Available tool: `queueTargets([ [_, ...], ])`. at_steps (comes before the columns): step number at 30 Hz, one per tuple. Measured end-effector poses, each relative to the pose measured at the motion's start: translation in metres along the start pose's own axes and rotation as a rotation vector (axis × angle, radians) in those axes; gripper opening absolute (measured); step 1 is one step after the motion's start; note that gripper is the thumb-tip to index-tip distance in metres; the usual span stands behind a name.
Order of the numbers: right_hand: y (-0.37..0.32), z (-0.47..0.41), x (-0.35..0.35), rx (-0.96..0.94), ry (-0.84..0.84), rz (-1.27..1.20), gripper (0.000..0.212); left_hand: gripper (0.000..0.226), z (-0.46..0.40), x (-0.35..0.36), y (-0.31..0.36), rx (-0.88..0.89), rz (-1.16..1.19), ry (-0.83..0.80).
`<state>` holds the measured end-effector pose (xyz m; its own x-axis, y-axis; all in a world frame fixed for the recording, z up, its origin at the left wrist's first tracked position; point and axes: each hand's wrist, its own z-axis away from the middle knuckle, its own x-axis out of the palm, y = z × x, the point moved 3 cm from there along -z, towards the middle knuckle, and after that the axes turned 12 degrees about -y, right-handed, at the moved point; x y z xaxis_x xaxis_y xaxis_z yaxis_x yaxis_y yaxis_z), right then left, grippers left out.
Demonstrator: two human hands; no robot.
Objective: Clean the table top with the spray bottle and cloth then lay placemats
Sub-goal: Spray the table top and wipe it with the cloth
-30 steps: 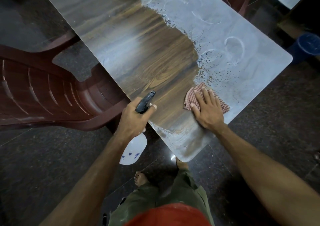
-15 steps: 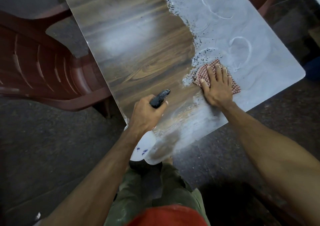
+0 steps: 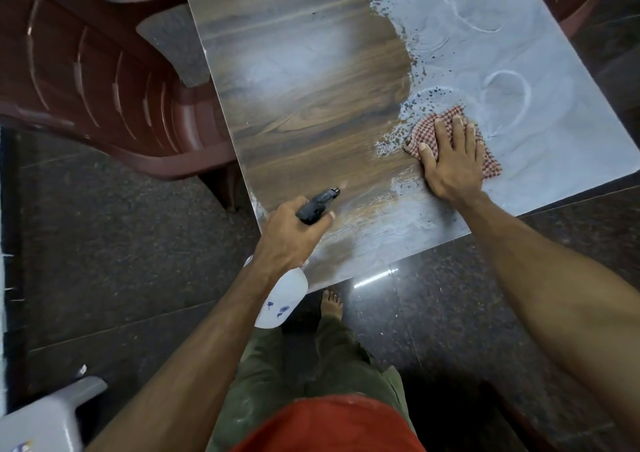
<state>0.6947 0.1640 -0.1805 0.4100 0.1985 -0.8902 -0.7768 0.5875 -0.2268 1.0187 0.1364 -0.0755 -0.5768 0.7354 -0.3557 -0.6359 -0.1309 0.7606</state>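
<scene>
Head view. Left hand [image 3: 289, 231] wraps the neck of the spray bottle [image 3: 282, 301] at the table's near edge, black nozzle aimed far-right over the table top [image 3: 311, 105]. Right hand [image 3: 450, 160] lies flat, fingers straight and spread, pressing the checked cloth [image 3: 434, 127] onto the table at the boundary between bare wood grain and pale dusty film. Maroon chair [image 3: 86, 81] left of the table.
</scene>
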Motion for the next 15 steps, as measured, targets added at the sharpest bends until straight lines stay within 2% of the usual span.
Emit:
queueTargets([
  [5, 0.001, 0.0, 0.0, -0.011, -0.025, 0.001, 0.065, 0.034, 0.013, 0.015, -0.007, 0.011, -0.016, -0.039],
  [9, 0.001, 0.001, 0.0, -0.013, -0.024, 0.013, 0.069, 0.03, 0.024, 0.027, -0.015, 0.028, -0.038, -0.13],
  [13, 0.0, 0.001, 0.002, -0.012, -0.021, 0.027, 0.069, 0.019, 0.03, 0.033, -0.021, 0.026, -0.062, -0.152],
  [15, 0.001, 0.001, 0.003, -0.009, -0.019, 0.034, 0.068, 0.023, 0.033, 0.033, -0.024, 0.019, -0.079, -0.149],
])
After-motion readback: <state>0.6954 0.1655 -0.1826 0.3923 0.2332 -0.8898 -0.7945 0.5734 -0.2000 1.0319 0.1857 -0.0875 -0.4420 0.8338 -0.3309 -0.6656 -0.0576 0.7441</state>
